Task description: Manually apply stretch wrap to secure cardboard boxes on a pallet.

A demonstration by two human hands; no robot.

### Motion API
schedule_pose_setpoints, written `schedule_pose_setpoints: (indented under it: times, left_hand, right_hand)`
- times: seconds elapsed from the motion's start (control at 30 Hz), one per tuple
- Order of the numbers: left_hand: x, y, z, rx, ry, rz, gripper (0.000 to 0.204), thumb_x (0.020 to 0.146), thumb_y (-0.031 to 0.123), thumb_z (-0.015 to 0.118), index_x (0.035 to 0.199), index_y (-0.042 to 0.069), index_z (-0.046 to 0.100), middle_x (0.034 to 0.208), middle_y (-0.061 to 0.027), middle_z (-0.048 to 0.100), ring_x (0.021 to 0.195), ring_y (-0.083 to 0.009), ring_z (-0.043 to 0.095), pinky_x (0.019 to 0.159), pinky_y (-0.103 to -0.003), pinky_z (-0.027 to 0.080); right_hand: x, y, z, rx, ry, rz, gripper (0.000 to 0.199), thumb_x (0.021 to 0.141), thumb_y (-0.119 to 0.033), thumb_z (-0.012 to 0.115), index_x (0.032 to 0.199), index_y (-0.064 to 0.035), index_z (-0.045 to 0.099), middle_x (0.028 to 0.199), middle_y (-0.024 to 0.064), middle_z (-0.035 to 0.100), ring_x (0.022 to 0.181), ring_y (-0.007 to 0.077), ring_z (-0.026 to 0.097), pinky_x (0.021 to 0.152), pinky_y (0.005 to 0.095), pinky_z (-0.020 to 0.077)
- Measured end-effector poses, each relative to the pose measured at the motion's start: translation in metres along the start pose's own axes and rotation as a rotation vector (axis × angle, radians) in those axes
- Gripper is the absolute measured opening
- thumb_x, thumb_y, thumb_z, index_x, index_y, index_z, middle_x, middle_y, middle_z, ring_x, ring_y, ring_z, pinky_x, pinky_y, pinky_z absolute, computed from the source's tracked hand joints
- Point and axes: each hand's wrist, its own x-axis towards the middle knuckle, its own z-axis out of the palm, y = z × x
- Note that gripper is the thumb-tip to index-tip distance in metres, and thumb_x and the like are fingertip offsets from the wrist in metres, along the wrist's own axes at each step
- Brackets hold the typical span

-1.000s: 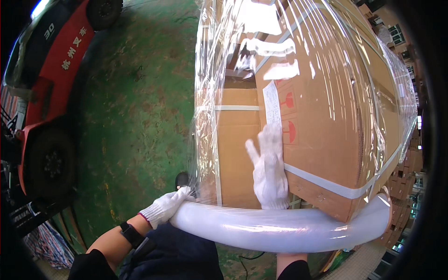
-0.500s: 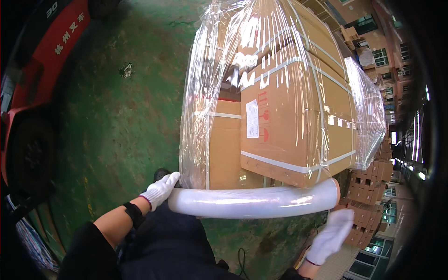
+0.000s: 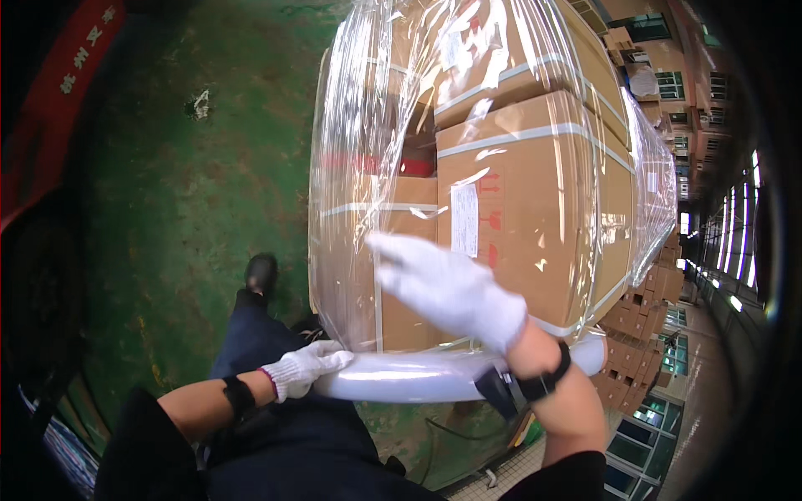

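A thick roll of clear stretch film lies crosswise in front of me, its film running up over strapped cardboard boxes. My left hand, in a white knit glove, closes on the roll's left end. Above the roll, my right hand, gloved too, reaches leftward across the front of the boxes. Its fingers are stretched out, close to the film sheet, and I cannot tell whether they touch it. My right forearm covers part of the roll near its right end. A white label shows through the film.
A red and black forklift stands at the left on the green floor. Another film-wrapped stack is behind the boxes at right. Stacked cartons stand farther right. A dark cable lies on the floor near me.
My right hand has swung from beyond the roll's right end up and left, over the roll to the boxes' front. My left hand and the roll's left end have shifted slightly right and down.
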Motion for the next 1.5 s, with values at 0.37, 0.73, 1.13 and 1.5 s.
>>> schedule_pose_setpoints:
  times: [0.37, 0.73, 1.13, 1.5]
  left_hand:
    - [0.003, 0.019, -0.028, -0.038, -0.073, -0.078, 0.051, 0.097, 0.039, 0.067, 0.129, -0.001, 0.058, 0.111, -0.0059, 0.065, 0.103, -0.0133, 0.059, 0.094, -0.029, 0.047]
    - [0.010, -0.022, -0.020, -0.023, -0.083, -0.033, 0.050, 0.101, 0.041, 0.061, 0.132, 0.002, 0.059, 0.123, -0.0077, 0.063, 0.116, -0.0164, 0.054, 0.103, -0.031, 0.041]
    - [-0.041, -0.098, 0.079, -0.034, 0.640, 0.532, 0.049, 0.101, 0.033, 0.060, 0.142, 0.007, 0.053, 0.131, -0.0091, 0.061, 0.118, -0.0180, 0.057, 0.103, -0.032, 0.046]
    - [-0.089, -0.221, 0.143, 0.153, 1.126, 1.102, 0.062, 0.099, 0.030, 0.061, 0.145, -0.006, 0.044, 0.149, -0.0193, 0.048, 0.140, -0.0279, 0.043, 0.119, -0.038, 0.030]
  right_hand:
    - [0.060, 0.072, 0.036, 1.265, 0.215, 0.557, 0.062, 0.100, -0.030, 0.063, 0.146, 0.0017, 0.038, 0.136, 0.0159, 0.050, 0.125, 0.0243, 0.051, 0.105, 0.0388, 0.0466]
    - [-0.055, -0.049, -0.059, -0.139, 0.024, 0.263, 0.055, 0.095, -0.033, 0.061, 0.138, -0.0004, 0.050, 0.134, 0.0280, 0.051, 0.128, 0.0408, 0.051, 0.104, 0.0441, 0.0449]
    - [-0.326, 0.024, -0.049, -0.141, 0.674, 0.738, 0.056, 0.095, -0.031, 0.065, 0.142, -0.0026, 0.053, 0.135, 0.0238, 0.056, 0.126, 0.0364, 0.055, 0.110, 0.0410, 0.0407]
    - [-0.479, 0.053, 0.093, 0.408, 0.911, 0.297, 0.063, 0.097, -0.041, 0.064, 0.134, 0.0079, 0.050, 0.124, 0.0138, 0.061, 0.113, 0.0203, 0.056, 0.100, 0.0343, 0.0432]
